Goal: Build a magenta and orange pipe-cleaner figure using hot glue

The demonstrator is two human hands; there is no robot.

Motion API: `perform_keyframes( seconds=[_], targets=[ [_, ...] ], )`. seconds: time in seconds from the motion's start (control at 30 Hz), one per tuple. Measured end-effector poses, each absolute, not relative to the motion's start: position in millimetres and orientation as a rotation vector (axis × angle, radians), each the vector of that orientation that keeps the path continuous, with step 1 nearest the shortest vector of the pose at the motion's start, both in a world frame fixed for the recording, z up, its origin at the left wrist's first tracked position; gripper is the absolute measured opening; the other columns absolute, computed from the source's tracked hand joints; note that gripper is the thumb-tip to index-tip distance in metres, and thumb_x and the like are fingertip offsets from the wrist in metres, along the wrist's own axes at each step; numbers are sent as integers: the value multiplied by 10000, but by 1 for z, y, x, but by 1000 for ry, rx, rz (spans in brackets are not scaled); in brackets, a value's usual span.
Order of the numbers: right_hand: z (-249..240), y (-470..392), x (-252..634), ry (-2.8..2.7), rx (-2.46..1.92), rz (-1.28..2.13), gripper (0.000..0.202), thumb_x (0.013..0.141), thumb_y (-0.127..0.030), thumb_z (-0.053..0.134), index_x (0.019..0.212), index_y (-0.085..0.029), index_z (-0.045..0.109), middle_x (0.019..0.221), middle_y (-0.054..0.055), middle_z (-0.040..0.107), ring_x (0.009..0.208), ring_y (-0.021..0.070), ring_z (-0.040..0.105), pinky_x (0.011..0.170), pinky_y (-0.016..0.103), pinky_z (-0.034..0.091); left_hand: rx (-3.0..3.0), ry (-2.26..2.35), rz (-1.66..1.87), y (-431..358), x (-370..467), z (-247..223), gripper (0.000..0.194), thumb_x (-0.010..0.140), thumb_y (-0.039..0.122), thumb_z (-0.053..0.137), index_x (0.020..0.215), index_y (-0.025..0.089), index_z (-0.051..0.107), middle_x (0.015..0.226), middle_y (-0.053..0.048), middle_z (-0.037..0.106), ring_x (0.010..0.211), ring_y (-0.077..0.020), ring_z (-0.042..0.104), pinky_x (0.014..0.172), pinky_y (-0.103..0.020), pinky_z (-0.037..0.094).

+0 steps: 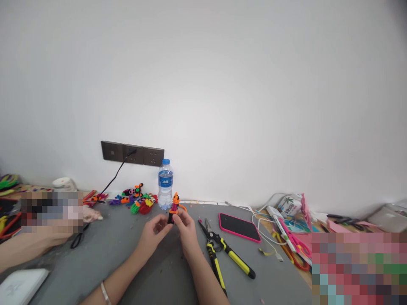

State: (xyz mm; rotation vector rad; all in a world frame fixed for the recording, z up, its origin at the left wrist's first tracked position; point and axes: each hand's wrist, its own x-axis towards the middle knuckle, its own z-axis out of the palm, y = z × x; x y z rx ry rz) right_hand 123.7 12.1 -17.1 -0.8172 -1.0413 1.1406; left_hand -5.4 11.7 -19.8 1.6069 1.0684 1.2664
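A small fuzzy pipe-cleaner figure in orange, magenta and black stands upright between my hands, above the grey mat. My right hand pinches its black lower part with thumb and fingers. My left hand is closed at the other side of that black base, its thumb and fingertips against it. My fingers hide the figure's bottom end. Right of my hands, yellow-and-black pliers lie on the mat with their jaws apart.
Behind the figure stand a water bottle and several colourful pipe-cleaner figures. A pink-cased phone, white cables and pink scissors lie to the right. Another person's arm reaches in from the left, near a white box.
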Motion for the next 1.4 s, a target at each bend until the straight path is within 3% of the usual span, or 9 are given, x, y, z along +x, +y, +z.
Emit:
perform_keyframes(
  seconds=[0.2,0.3,0.37,0.53,0.73,0.97,1.27,1.4],
  targets=[
    [-20,14,126,-1132,-868,1076,267,729,-373,694,915,-182,671,858,46,691,787,203,615,729,299,463,1543,1091,1265,13,-6,-17,272,735,434,632,754,163,635,670,-5,583,638,-164,527,580,-241,416],
    [-19,14,133,-1253,-916,954,365,752,-364,672,1067,-184,638,996,75,679,797,200,606,662,278,450,1498,1106,1275,14,-8,-13,311,748,458,611,805,155,654,696,-22,620,673,-183,562,599,-253,434],
    [-20,16,141,-1242,-1014,818,353,809,-366,604,1107,-178,619,1063,97,663,845,211,602,699,296,447,1444,1141,1286,15,-9,-11,344,736,487,606,817,156,650,677,-21,623,652,-186,567,584,-257,434],
    [-30,22,162,-1273,-1349,342,246,844,-209,458,978,-183,663,1011,105,661,976,253,559,859,375,381,1369,1195,1293,16,-10,-10,383,690,543,608,784,172,627,650,-20,629,601,-185,564,528,-257,409],
    [-35,14,154,-1602,-1651,185,391,740,-3,438,890,-248,702,1055,79,654,973,272,528,810,387,317,1378,1161,1287,18,-8,-17,397,718,564,573,766,172,616,621,-6,606,545,-160,520,488,-242,368],
    [-26,10,151,-1679,-1793,122,189,793,-92,554,748,-227,679,944,81,649,904,281,524,789,408,288,1352,1174,1275,20,-10,-29,380,760,536,548,739,163,621,629,-13,601,568,-163,529,488,-233,366],
    [-29,14,150,-1624,-1695,74,151,833,-119,519,779,-208,629,1114,108,610,1041,293,485,882,427,276,1318,1130,1269,19,-10,-30,414,770,554,543,759,152,640,622,-8,589,556,-155,524,501,-234,383],
    [-26,17,153,-1480,-1539,98,175,896,-180,414,832,-209,573,845,44,662,872,231,556,965,440,203,1327,1136,1261,20,-10,-31,420,775,560,528,752,153,631,631,-12,593,562,-161,518,516,-242,387]
  ],
)
